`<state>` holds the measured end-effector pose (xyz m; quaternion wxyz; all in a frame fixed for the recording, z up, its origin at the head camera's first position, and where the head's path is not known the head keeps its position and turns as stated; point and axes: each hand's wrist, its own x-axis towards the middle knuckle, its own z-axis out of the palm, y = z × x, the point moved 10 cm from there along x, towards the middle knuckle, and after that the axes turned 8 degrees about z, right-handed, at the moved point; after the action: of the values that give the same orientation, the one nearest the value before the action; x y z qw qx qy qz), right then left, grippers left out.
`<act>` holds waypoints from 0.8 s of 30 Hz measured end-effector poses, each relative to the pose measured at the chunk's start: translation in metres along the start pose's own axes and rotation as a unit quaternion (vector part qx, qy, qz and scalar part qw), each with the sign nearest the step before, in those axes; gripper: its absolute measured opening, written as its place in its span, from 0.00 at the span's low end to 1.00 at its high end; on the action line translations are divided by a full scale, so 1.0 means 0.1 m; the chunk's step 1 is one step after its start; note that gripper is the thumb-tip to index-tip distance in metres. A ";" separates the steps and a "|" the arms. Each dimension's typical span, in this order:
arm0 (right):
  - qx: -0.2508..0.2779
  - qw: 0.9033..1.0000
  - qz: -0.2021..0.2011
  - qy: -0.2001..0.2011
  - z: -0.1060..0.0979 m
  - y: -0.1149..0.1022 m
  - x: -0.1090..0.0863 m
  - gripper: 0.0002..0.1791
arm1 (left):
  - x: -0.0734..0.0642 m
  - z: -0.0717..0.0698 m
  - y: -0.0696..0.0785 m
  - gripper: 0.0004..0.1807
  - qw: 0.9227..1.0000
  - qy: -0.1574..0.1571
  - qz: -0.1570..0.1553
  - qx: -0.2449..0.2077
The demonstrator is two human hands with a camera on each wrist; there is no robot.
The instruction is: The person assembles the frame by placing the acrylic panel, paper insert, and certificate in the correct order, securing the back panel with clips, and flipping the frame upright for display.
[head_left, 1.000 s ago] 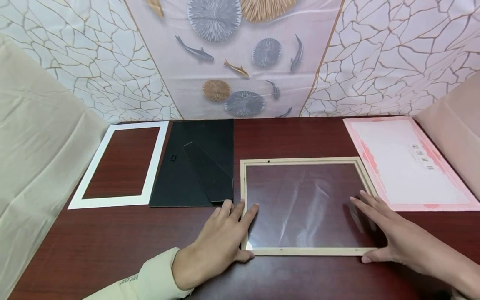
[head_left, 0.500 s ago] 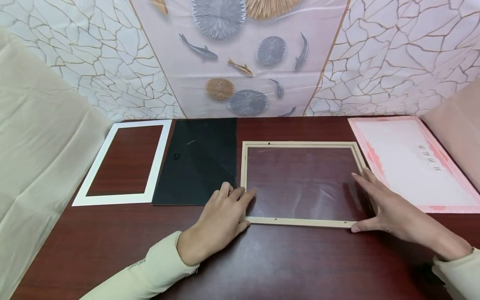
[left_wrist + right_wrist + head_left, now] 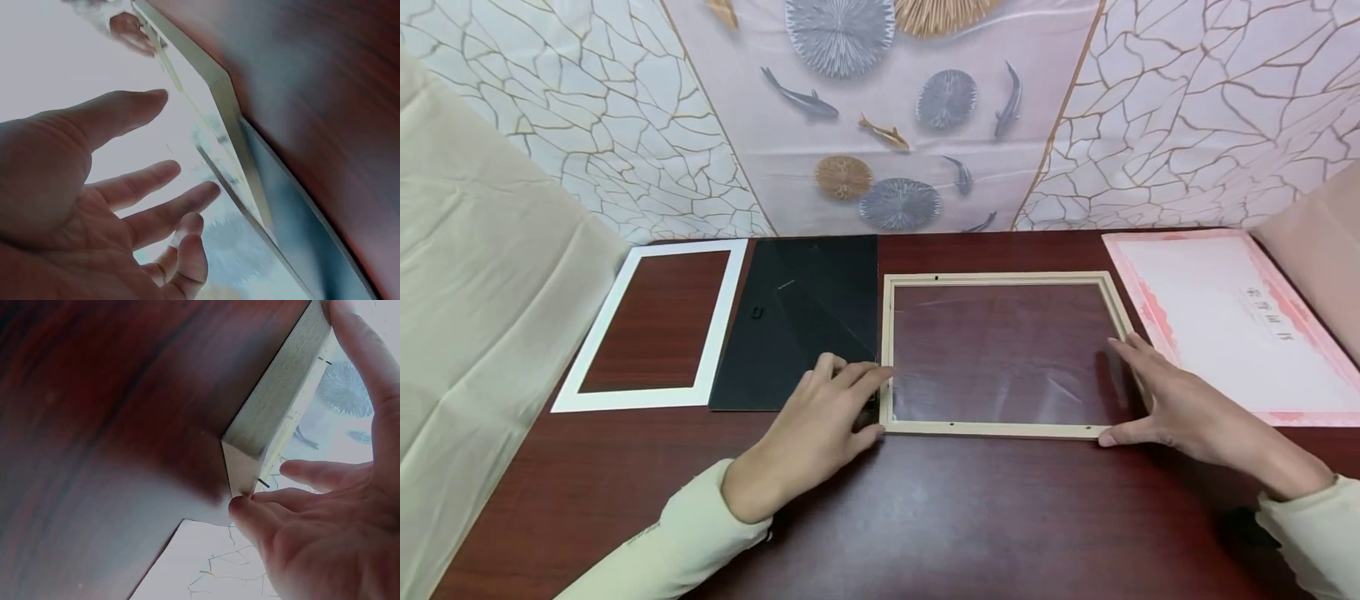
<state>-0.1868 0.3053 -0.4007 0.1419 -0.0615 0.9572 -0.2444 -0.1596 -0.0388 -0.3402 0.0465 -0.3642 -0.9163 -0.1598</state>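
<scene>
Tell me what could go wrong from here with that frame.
The wooden frame lies close beside the black backing board; a leftward nudge might shove the board. The right hand, at the frame's near right corner, could drag the adjacent pink-bordered sheet or smudge the clear pane.

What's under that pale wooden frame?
Through the clear sheet inside the wooden frame, the dark red tabletop shows. Whatever lies directly beneath the wood is covered and can't be seen.

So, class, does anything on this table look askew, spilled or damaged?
Nothing plainly spilled or askew. Only the clear sheet in the pale frame looks odd: faint streaks mark its lower right, perhaps creases or just reflections.
</scene>
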 end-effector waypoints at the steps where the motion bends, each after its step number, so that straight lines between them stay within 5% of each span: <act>1: 0.000 1.000 -0.001 0.000 0.00 0.00 0.00 0.73 | -0.04 -0.03 -0.04 0.34 1.000 0.002 -0.009 -0.007; 7: -0.011 1.000 0.001 0.004 -0.01 -0.01 0.01 0.75 | -0.31 -0.19 -0.38 0.35 0.995 0.024 -0.073 -0.063; 14: -0.007 1.000 0.007 0.004 -0.03 0.00 -0.01 0.76 | -0.58 -0.37 -0.94 0.30 0.974 0.027 -0.163 -0.154; 18: -0.006 1.000 0.006 0.001 -0.03 -0.01 -0.01 0.76 | -0.75 -0.44 -1.33 0.32 0.955 0.015 -0.233 -0.182; 24: -0.014 1.000 0.000 -0.002 -0.02 -0.05 0.02 0.77 | -0.98 -0.39 -1.79 0.36 0.915 -0.007 -0.319 -0.246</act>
<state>-0.1889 0.3016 -0.3969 0.1433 -0.0641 0.9602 -0.2311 -0.2116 -0.2380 -0.3696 -0.1046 -0.0537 -0.9160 -0.3836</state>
